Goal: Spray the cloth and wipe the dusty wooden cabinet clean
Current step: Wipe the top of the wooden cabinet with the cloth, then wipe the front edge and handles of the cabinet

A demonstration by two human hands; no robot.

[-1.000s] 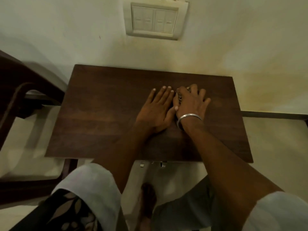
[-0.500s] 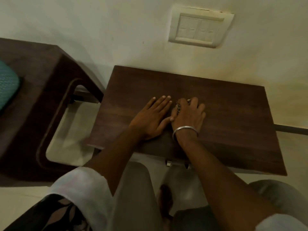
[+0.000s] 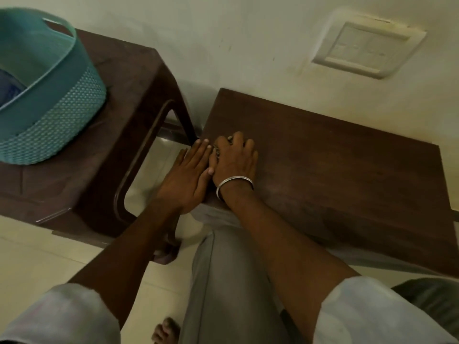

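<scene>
The dark wooden cabinet top [image 3: 335, 165] fills the right half of the head view. My right hand [image 3: 236, 160], with a silver bangle on the wrist, presses flat on a crumpled cloth [image 3: 218, 148] near the cabinet's left edge; only a small dark bit of cloth shows beside my fingers. My left hand [image 3: 186, 177] lies flat with fingers together, right next to the right hand, hanging over the cabinet's left edge. No spray bottle is in view.
A brown plastic stool [image 3: 129, 115] stands left of the cabinet, close to its edge, carrying a teal basket [image 3: 62, 108]. A switch plate [image 3: 367, 48] sits on the wall behind. My knee [image 3: 231, 281] and bare foot [image 3: 166, 331] are below, over pale floor.
Both hands slid together to the left across the cabinet top, from its middle to its left edge. The view swung left, bringing the stool and basket into sight.
</scene>
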